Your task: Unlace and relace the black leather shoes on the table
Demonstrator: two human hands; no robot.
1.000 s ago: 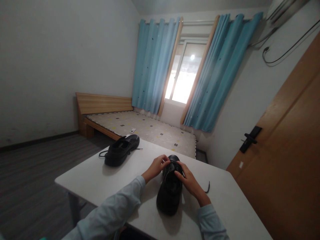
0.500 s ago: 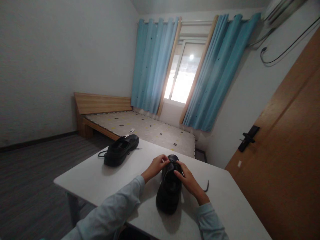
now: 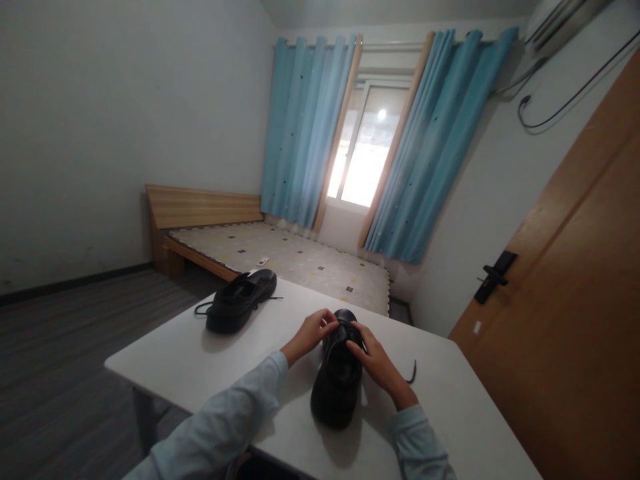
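A black shoe [image 3: 336, 393] stands on the white table [image 3: 200, 357] right in front of me, heel toward me. My left hand [image 3: 310, 333] pinches at its lacing area from the left. From the right, my right hand [image 3: 376, 365] has its fingers on the same spot. A loose lace end [image 3: 413, 373] trails onto the table to the right of the shoe. What exactly the fingertips pinch is too small to tell. A second black shoe [image 3: 239, 301] with loose laces lies at the table's far left corner.
Beyond the table is a low wooden bed [image 3: 280, 257] with a patterned mattress. Blue curtains [image 3: 310, 133] frame a bright window [image 3: 365, 153]. A wooden door [image 3: 565, 287] with a black handle stands at the right. Dark floor lies to the left.
Both hands stay on the near shoe with only slight finger movement. The view has drifted a little to the right.
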